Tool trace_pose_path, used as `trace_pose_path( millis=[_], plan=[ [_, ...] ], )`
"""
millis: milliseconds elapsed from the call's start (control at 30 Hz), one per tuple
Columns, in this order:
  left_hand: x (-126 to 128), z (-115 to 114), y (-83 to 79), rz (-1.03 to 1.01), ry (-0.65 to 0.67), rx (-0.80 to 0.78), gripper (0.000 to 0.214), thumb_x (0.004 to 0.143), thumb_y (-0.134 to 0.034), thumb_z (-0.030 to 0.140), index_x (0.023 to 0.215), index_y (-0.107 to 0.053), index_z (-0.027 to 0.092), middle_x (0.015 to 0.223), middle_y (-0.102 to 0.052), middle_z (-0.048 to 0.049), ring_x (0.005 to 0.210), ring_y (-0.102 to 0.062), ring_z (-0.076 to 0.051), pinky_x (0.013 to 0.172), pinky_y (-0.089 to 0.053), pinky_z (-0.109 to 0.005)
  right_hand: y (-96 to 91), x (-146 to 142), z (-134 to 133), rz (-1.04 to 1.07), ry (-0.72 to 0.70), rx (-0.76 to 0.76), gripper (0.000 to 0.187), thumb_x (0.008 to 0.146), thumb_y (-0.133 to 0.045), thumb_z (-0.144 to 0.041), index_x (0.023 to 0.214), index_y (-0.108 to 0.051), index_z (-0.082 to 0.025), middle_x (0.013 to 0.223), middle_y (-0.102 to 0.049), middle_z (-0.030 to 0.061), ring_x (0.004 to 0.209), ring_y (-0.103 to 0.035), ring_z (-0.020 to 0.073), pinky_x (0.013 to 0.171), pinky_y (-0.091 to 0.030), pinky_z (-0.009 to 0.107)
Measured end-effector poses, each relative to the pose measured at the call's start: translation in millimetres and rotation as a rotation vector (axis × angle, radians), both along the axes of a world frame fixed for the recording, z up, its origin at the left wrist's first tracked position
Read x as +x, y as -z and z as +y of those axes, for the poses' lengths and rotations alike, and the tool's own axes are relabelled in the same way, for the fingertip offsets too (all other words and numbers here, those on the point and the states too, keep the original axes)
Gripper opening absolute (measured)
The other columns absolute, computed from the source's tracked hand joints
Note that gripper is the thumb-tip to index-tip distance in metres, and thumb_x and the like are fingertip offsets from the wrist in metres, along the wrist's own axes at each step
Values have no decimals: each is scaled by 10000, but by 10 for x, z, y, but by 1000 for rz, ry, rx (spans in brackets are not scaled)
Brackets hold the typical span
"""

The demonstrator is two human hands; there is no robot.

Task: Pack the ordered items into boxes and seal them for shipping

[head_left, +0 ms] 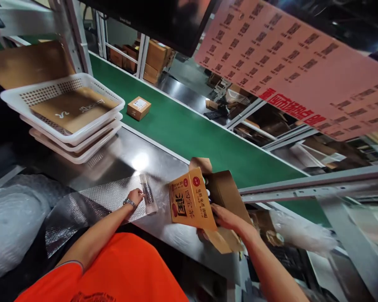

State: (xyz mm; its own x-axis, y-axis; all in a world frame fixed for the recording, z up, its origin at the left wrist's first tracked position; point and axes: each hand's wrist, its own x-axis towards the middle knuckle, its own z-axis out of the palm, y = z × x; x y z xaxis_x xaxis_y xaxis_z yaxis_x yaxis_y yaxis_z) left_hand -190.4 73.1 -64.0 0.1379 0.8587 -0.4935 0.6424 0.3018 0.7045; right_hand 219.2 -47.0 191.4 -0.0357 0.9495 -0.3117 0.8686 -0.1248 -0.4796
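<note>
My left hand [135,196] is closed at the edge of a sheet of bubble wrap [113,194], its fingertips against a small rolled bundle of bubble wrap [148,193] on the metal table. To its right, an open cardboard box [228,186] stands tilted with its flaps out. A yellow printed carton panel [189,199] with dark Chinese characters faces left on it. My right hand [223,217] reaches between this panel and the brown side; its fingers are mostly hidden. White round tops [207,192] show inside the box.
Stacked white plastic baskets [108,86] stand at the left, with flat cardboard [72,109] in the top one. A small labelled box [139,108] sits on the green conveyor belt [189,130]. A bubble wrap roll [12,226] lies front left. A pink code sheet [290,63] and a monitor [157,19] hang above.
</note>
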Motion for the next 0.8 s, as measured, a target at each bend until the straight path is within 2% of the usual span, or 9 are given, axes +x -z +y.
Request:
trace_pose_path(
  millis=[67, 167, 233, 300, 400, 500, 567, 667, 800],
  plan=[
    [-20, -29, 18, -32, -1, -12, 147, 988, -812, 240, 1126, -823, 192, 1090, -889, -107, 1080, -826, -251, 922, -538, -285, -178, 47, -82, -50, 22, -14, 380, 801, -755, -413, 1125, -865, -246, 1178, -885, 198, 1067, -853, 360, 971, -688, 492],
    [-64, -49, 51, -78, -9, -36, 140, 974, -814, 207, 1112, -818, 185, 1098, -884, -110, 1092, -823, -249, 957, -544, -289, -569, 47, -451, -140, 227, 182, 555, 931, -681, -617, 1304, -807, -226, 1339, -837, 234, 1215, -814, 414, 1055, -660, 564],
    [-85, -45, 65, -109, -24, -56, 126, 952, -827, 190, 1077, -814, 183, 1104, -878, -114, 1113, -817, -253, 982, -547, -293, -762, -140, -769, -152, 340, 338, 622, 966, -669, -664, 1425, -750, -253, 1440, -794, 216, 1301, -772, 424, 1110, -635, 577],
    [-93, -33, 61, -145, -48, -83, 110, 943, -824, 177, 1051, -801, 178, 1083, -870, -113, 1107, -814, -250, 983, -555, -295, -745, -540, -975, -92, 387, 423, 627, 1008, -662, -659, 1518, -688, -296, 1469, -772, 186, 1330, -752, 401, 1133, -626, 553],
    [-79, -29, 5, -223, -93, -141, 124, 1028, -739, 264, 1083, -771, 159, 1021, -850, -111, 957, -814, -226, 879, -587, -300, -206, -1422, -800, 97, 319, 383, 575, 1062, -645, -604, 1549, -652, -298, 1444, -759, 166, 1287, -749, 355, 1112, -634, 498],
    [-60, -67, -103, -338, -135, -201, 381, 1134, -581, 499, 1151, -750, 158, 1025, -840, -112, 837, -794, -195, 745, -604, -281, 699, -2272, -118, 224, 159, 265, 451, 1055, -648, -512, 1394, -728, -225, 1276, -753, 161, 1192, -728, 344, 1087, -619, 503],
    [-59, -101, -171, -410, -149, -224, 502, 1131, -549, 626, 1155, -757, 170, 1050, -842, -103, 852, -794, -181, 718, -611, -254, 1250, -2643, 354, 197, 162, 164, 328, 1014, -661, -390, 1264, -757, -200, 1184, -736, 150, 1147, -707, 344, 1087, -599, 519],
    [-74, -116, -207, -434, -171, -245, 489, 1080, -653, 641, 1073, -772, 167, 967, -833, -82, 821, -778, -176, 672, -594, -226, 1751, -2834, 754, 184, 161, 80, 279, 964, -660, -280, 1211, -762, -200, 1189, -737, 153, 1167, -690, 343, 1104, -574, 519],
    [-61, -54, -118, -339, -210, -291, 359, 1043, -758, 508, 941, -766, 164, 822, -805, -58, 694, -747, -172, 611, -552, -230, 1909, -2583, 843, 229, 67, 44, 236, 931, -721, -321, 1140, -795, -241, 1154, -776, 112, 1142, -705, 315, 1098, -567, 459]
  ],
)
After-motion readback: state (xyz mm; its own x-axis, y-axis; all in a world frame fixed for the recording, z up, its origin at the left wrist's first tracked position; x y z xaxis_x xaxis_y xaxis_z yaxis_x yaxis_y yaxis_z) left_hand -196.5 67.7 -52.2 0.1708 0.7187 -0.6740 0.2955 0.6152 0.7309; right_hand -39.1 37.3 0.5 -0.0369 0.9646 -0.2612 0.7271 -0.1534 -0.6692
